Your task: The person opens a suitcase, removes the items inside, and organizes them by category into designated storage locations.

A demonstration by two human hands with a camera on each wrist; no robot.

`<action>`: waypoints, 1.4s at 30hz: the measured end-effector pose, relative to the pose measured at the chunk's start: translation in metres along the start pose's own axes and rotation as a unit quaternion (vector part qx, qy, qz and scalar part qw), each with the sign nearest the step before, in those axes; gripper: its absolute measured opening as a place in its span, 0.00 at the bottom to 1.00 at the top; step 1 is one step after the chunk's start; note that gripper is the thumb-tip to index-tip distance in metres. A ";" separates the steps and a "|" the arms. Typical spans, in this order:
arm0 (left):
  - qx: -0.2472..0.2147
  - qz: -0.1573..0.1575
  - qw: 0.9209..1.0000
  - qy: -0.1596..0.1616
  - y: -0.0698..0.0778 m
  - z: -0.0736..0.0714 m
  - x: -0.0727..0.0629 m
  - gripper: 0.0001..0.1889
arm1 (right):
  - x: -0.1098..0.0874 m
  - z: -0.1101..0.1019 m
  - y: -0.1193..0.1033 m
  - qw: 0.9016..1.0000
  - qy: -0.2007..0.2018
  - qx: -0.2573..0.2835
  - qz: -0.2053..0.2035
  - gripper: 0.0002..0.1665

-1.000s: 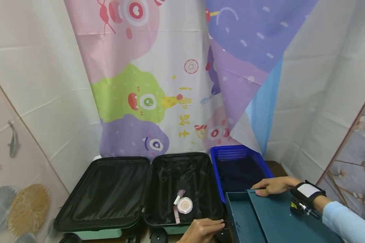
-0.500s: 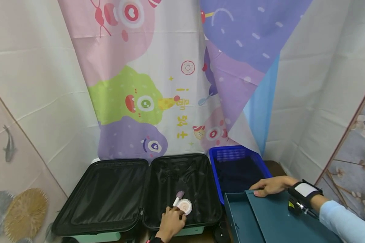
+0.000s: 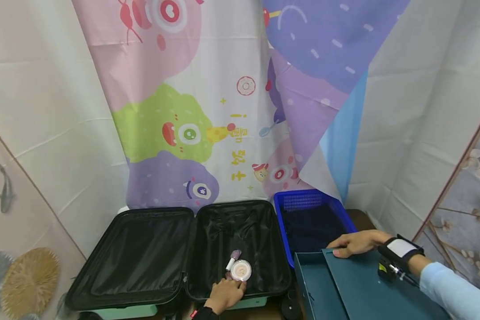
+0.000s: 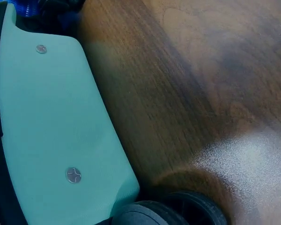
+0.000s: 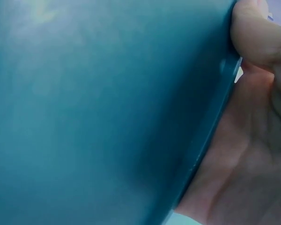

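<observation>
My left hand point(image 3: 225, 294) reaches over the near wall of the open suitcase point(image 3: 260, 249), palm down. Its fingertips are beside a round pale powder compact point(image 3: 240, 270) and over a pink slender item that is mostly covered. Whether the fingers pinch anything is hidden. A small white stick with a purple end point(image 3: 235, 255) lies just beyond. At the right, my right hand point(image 3: 356, 243) grips the far edge of a teal box lid point(image 3: 378, 278). The right wrist view shows the thumb point(image 5: 253, 35) over the lid's edge. The lid lies partly across the teal box point(image 3: 318, 289), leaving its left part uncovered.
Behind the box stands a blue basket point(image 3: 278, 213) with dark cloth point(image 3: 314, 226) in it. The suitcase's other half point(image 3: 140, 258) lies opened flat at left. Its mint shell point(image 4: 61, 112) and a black wheel point(image 4: 152, 213) are beside the wooden table point(image 4: 187, 93). A printed curtain point(image 3: 224, 89) hangs behind.
My left hand has moved from beside the teal box, left into the suitcase, to the compact and pink item. Over the last half second it has barely moved. The right hand keeps its hold.
</observation>
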State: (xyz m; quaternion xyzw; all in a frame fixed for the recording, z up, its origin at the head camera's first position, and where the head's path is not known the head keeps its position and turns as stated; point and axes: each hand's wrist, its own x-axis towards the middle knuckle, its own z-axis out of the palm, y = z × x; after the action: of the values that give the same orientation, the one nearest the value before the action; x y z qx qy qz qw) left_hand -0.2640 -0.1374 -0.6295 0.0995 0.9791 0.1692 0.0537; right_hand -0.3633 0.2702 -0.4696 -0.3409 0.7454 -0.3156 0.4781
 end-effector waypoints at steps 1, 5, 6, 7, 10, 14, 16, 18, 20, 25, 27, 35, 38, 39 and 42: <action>-0.004 0.000 1.000 -0.003 0.000 -0.001 0.000 0.20 | 0.000 0.000 0.000 1.000 0.000 -0.001 -0.001 0.22; -0.023 0.020 0.999 0.027 -0.003 0.000 0.002 0.16 | 0.000 -0.002 -0.001 1.000 0.003 -0.012 0.005 0.22; -0.032 0.025 0.998 0.045 -0.005 0.001 0.003 0.13 | 0.000 -0.002 -0.001 1.000 0.004 -0.015 0.009 0.22; -0.041 0.030 0.996 0.067 -0.006 0.003 0.004 0.10 | 0.000 -0.002 -0.002 1.000 0.006 -0.017 0.013 0.22; -0.072 0.032 0.987 0.141 -0.011 0.008 0.006 0.01 | 0.001 -0.002 -0.002 0.999 0.013 -0.020 0.027 0.20; -0.072 0.031 0.968 0.239 -0.015 0.007 0.009 0.09 | 0.003 -0.001 -0.003 0.999 0.017 -0.017 0.035 0.19; -0.061 0.049 0.954 0.289 -0.017 0.004 0.010 0.12 | 0.004 -0.001 -0.003 0.999 0.016 -0.017 0.035 0.20; -0.060 0.082 0.938 0.332 -0.015 -0.002 0.013 0.14 | 0.003 0.000 -0.004 0.999 0.012 -0.016 0.037 0.20; -0.072 0.125 0.920 0.363 -0.009 -0.011 0.015 0.15 | 0.002 -0.001 -0.004 0.999 0.006 -0.016 0.038 0.20; -0.145 0.236 0.871 0.406 0.031 -0.042 0.014 0.16 | -0.002 -0.003 -0.004 0.998 0.000 -0.030 0.048 0.20; -0.175 0.278 0.847 0.419 0.051 -0.052 0.012 0.16 | -0.002 -0.004 -0.004 0.998 0.003 -0.035 0.049 0.20; -0.235 0.424 0.785 0.385 0.107 -0.061 0.000 0.13 | 0.001 -0.004 -0.007 0.999 0.001 -0.029 0.046 0.21; -0.226 0.446 0.788 0.360 0.114 -0.057 -0.001 0.14 | 0.003 -0.004 -0.007 0.998 0.004 -0.029 0.052 0.21; -0.222 0.450 0.789 0.354 0.115 -0.055 0.000 0.14 | 0.004 -0.003 -0.006 0.998 0.005 -0.028 0.054 0.20; -0.217 0.455 0.795 0.338 0.118 -0.050 0.001 0.14 | 0.005 -0.003 -0.006 0.998 0.006 -0.023 0.062 0.20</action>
State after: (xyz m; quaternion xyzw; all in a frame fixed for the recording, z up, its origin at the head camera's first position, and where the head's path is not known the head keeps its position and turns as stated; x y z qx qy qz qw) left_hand -0.2513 -0.0443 -0.5422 0.4559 0.7144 0.4049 -0.3433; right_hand -0.3661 0.2626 -0.4664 -0.3030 0.7748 -0.2702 0.4846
